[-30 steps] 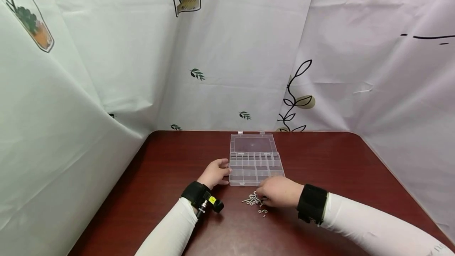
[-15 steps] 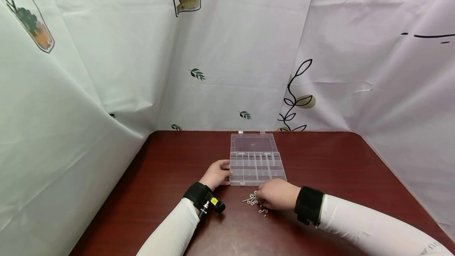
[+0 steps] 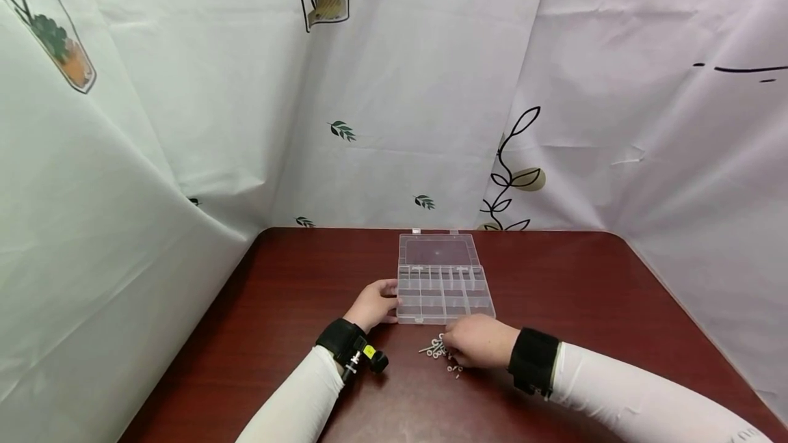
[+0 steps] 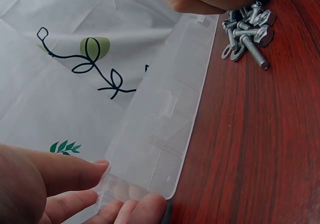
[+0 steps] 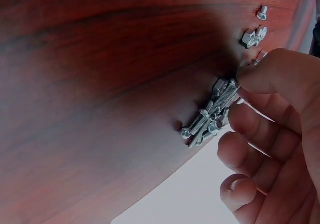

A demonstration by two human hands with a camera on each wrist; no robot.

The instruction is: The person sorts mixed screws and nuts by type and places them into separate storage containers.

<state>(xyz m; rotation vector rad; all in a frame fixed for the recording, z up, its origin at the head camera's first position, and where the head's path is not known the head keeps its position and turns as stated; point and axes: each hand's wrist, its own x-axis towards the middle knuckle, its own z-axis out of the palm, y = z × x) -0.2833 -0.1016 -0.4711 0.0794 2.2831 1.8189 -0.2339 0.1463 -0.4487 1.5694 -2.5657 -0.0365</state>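
A clear plastic compartment box lies with its lid raised back on the table. At its left end my left hand grips the side; in the left wrist view the thumb is at the upper edge, the fingertips lower on the wall. By the box's front right corner, my right hand reaches into a small pile of bolts, nuts and washers. Its thumb meets the end of the bolts, fingers curled; I cannot tell whether it pinches one.
A few loose nuts and a small screw lie apart from the pile. The dark red table runs back to a white printed cloth. A wrist mount juts out from the left wrist.
My right hand has shifted slightly left and toward me, over more of the hardware pile. My left hand stays at the box's side, and the box has hardly moved.
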